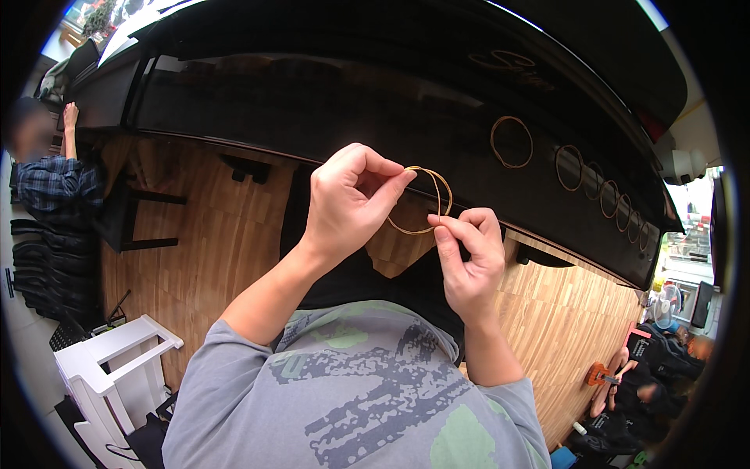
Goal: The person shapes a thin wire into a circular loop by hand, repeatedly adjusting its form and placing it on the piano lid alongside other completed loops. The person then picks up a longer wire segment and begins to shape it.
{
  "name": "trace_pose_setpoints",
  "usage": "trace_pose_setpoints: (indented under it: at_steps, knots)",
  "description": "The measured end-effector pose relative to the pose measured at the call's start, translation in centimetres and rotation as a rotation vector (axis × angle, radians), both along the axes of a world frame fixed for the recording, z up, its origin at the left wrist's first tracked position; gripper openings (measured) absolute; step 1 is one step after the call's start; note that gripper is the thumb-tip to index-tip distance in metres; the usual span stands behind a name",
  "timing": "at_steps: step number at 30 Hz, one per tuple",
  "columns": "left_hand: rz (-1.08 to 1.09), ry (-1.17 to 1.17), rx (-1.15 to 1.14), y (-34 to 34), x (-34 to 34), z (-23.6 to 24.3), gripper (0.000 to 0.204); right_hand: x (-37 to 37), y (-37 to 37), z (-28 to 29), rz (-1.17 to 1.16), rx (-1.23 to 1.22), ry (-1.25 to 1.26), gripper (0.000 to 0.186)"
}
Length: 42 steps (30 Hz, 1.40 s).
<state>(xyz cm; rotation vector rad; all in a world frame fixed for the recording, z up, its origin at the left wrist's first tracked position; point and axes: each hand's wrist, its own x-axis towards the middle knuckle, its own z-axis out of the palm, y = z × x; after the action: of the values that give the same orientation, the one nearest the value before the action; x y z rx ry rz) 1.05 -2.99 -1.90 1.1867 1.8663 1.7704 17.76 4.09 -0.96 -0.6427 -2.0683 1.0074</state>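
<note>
Pinching a wire coil [422, 202]: left hand [348, 205] grips its top, right hand [469, 258] its lower edge. More coils [512, 142] lie on the black table [328, 109] beyond

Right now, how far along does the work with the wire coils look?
Done: a row of wire coils lies on the black piano top. In hand: the left hand and right hand pinch another thin coil. Left: setting it down; how many more cannot be told.

Two hands, left [344, 205] and right [469, 258], share one coil [422, 201]; about seven coils [511, 142] lie along the table [312, 109].
</note>
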Motion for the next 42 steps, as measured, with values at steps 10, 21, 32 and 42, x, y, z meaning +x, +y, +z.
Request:
trace_pose_setpoints:
  at_steps: [10, 21, 32, 42]
  knots:
    - [0.079, 0.324, 0.083, 0.7, 0.7, -0.4, 0.022, -0.1, 0.1, -0.5, -0.007, 0.104, -0.103, 0.021]
    - [0.108, 0.541, 0.137, 0.2, 1.0, 0.9, 0.022, -0.6, 1.9, 1.3, -0.226, 0.365, 0.023, 0.029]
    - [0.097, 0.289, 0.273, -0.6, 0.7, 0.8, 0.019, 0.4, 3.6, 1.4, 0.069, 0.246, -0.177, 0.023]
    - [0.018, 0.266, 0.092, -0.4, 0.1, 0.6, 0.016, 0.9, 3.7, -0.5, 0.191, -0.273, 0.023, 0.015]
